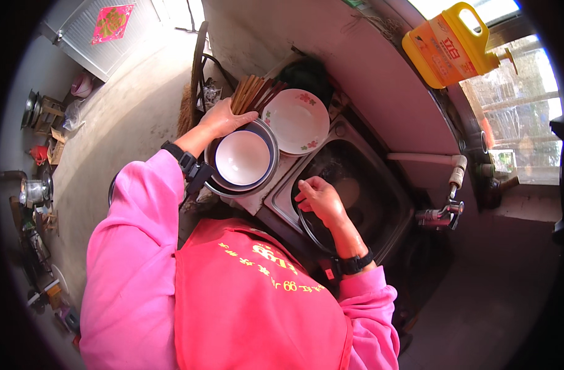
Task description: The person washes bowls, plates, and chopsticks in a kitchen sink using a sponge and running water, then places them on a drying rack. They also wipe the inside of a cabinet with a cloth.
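Observation:
My left hand is around the lower end of a bundle of chopsticks, at the far rim of a metal basin. In that basin sits a white bowl with a blue rim. Right of the chopsticks lies a white plate with pink flowers. My right hand, its fingers curled, hangs over the near left side of a metal sink; whether it holds something small cannot be told. Dark water and a round pale thing show inside the sink.
A metal tap on a white pipe juts out at the sink's right. On the window ledge stands a yellow detergent jug with a pump. A straw broom leans beyond my left forearm. Pots and stools line the far left wall.

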`<control>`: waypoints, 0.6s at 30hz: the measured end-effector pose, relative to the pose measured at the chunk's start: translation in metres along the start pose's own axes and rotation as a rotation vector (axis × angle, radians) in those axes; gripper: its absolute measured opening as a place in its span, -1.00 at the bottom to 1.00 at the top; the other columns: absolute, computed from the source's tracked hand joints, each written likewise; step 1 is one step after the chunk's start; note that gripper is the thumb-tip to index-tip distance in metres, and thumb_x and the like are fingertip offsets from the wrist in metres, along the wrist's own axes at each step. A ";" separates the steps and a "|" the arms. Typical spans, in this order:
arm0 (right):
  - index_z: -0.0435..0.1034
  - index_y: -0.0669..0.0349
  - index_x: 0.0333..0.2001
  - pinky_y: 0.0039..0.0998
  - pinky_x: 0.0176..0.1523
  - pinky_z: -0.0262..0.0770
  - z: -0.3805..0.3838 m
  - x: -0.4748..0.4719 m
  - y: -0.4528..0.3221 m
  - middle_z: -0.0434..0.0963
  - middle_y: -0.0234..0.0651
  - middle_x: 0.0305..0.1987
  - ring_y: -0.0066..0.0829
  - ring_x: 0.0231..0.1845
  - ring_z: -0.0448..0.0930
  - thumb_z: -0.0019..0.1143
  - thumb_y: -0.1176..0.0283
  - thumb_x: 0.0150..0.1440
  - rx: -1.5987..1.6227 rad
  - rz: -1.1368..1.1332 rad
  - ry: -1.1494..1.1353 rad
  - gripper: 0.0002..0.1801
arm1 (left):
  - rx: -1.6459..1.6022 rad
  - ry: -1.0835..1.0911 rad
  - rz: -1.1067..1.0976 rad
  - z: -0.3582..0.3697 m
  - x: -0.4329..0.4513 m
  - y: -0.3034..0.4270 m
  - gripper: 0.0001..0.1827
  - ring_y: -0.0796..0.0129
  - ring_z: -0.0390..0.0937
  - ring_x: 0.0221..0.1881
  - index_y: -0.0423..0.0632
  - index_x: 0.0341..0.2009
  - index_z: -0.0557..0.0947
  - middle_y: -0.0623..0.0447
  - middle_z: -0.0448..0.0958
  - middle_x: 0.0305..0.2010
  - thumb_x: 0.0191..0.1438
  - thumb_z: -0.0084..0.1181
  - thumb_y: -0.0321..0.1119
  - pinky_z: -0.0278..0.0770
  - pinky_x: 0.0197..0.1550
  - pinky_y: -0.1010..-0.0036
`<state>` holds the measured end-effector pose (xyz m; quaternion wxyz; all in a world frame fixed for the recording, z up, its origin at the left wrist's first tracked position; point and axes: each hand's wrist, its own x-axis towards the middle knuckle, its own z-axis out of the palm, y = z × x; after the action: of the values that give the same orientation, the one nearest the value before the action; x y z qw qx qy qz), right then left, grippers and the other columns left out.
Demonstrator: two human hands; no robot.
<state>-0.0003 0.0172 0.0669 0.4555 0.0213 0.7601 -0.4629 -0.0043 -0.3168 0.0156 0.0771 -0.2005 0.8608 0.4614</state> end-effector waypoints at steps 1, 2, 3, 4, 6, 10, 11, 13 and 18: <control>0.39 0.27 -0.21 -0.53 -0.35 0.52 -0.009 -0.009 0.006 0.58 -0.31 -0.39 -0.57 -0.48 0.55 0.02 0.17 0.29 0.060 -0.011 0.024 -0.67 | 0.125 0.092 -0.010 0.011 0.002 0.005 -0.13 0.00 0.54 0.02 -0.33 0.06 0.45 -0.29 0.55 -0.03 -0.07 0.31 0.21 0.42 0.09 0.27; 0.39 0.26 -0.20 -0.54 -0.35 0.52 -0.016 -0.018 0.012 0.58 -0.32 -0.39 -0.57 -0.48 0.55 0.02 0.19 0.29 0.110 -0.015 0.044 -0.69 | 0.276 0.308 0.078 0.025 0.001 0.010 -0.27 0.00 0.56 -0.07 -0.28 0.01 0.46 -0.26 0.57 -0.08 -0.04 0.33 0.06 0.45 0.02 0.27; 0.39 0.26 -0.20 -0.55 -0.34 0.51 -0.024 -0.028 0.019 0.58 -0.32 -0.39 -0.57 -0.47 0.55 0.01 0.21 0.29 0.162 -0.003 0.068 -0.71 | 0.261 0.278 0.095 0.029 0.004 0.014 -0.29 -0.07 0.55 -0.07 -0.27 -0.01 0.43 -0.28 0.56 -0.11 -0.05 0.32 0.06 0.45 0.01 0.22; 0.39 0.26 -0.18 -0.56 -0.34 0.51 -0.032 -0.038 0.025 0.58 -0.33 -0.38 -0.58 -0.45 0.55 0.02 0.23 0.30 0.181 0.007 0.086 -0.72 | 0.240 0.238 0.100 0.034 0.008 0.016 -0.30 -0.13 0.54 -0.07 -0.26 -0.03 0.41 -0.31 0.56 -0.13 -0.05 0.31 0.05 0.46 0.00 0.18; 0.40 0.26 -0.14 -0.56 -0.32 0.51 -0.047 -0.059 0.038 0.58 -0.32 -0.34 -0.59 -0.43 0.55 0.02 0.24 0.29 0.226 0.001 0.129 -0.72 | 0.122 0.236 0.245 0.039 0.016 0.020 -0.48 -0.26 0.51 -0.12 -0.22 -0.15 0.38 -0.38 0.54 -0.23 -0.01 0.24 -0.10 0.46 -0.07 0.08; 0.40 0.24 -0.09 -0.58 -0.28 0.52 -0.073 -0.098 0.072 0.57 -0.33 -0.31 -0.63 -0.43 0.55 0.03 0.25 0.29 0.426 -0.033 0.252 -0.72 | -0.232 0.166 0.192 0.028 0.032 0.024 -0.65 -0.27 0.53 -0.33 -0.19 -0.10 0.36 -0.30 0.54 -0.40 0.10 0.06 -0.26 0.48 -0.21 0.09; 0.40 0.22 -0.09 -0.58 -0.28 0.53 -0.078 -0.106 0.081 0.57 -0.35 -0.32 -0.64 -0.43 0.56 0.02 0.25 0.30 0.490 -0.058 0.282 -0.73 | -0.132 0.163 0.175 0.023 0.037 0.028 -0.67 -0.23 0.53 -0.35 -0.21 -0.08 0.34 -0.26 0.53 -0.44 0.15 0.02 -0.28 0.48 -0.22 0.12; 0.39 0.17 -0.08 -0.59 -0.30 0.55 -0.088 -0.116 0.099 0.56 -0.38 -0.32 -0.65 -0.44 0.56 -0.03 0.25 0.32 0.573 -0.005 0.346 -0.76 | 0.009 0.195 0.257 0.015 0.045 0.042 -0.66 -0.18 0.54 -0.31 -0.23 -0.06 0.33 -0.26 0.53 -0.42 0.20 0.00 -0.26 0.47 -0.19 0.14; 0.39 0.13 -0.09 -0.58 -0.30 0.55 -0.096 -0.133 0.136 0.55 -0.41 -0.33 -0.67 -0.44 0.55 -0.07 0.28 0.34 0.776 0.008 0.479 -0.80 | 0.181 0.190 0.643 0.011 0.073 0.111 -0.56 -0.17 0.51 -0.08 -0.13 0.06 0.38 -0.28 0.54 -0.14 0.18 0.12 -0.20 0.44 -0.07 0.17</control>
<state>0.0744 0.2165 0.0835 0.2272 0.2997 0.6143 -0.6937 -0.1170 -0.2735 0.0708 -0.1353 0.0465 0.9207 0.3631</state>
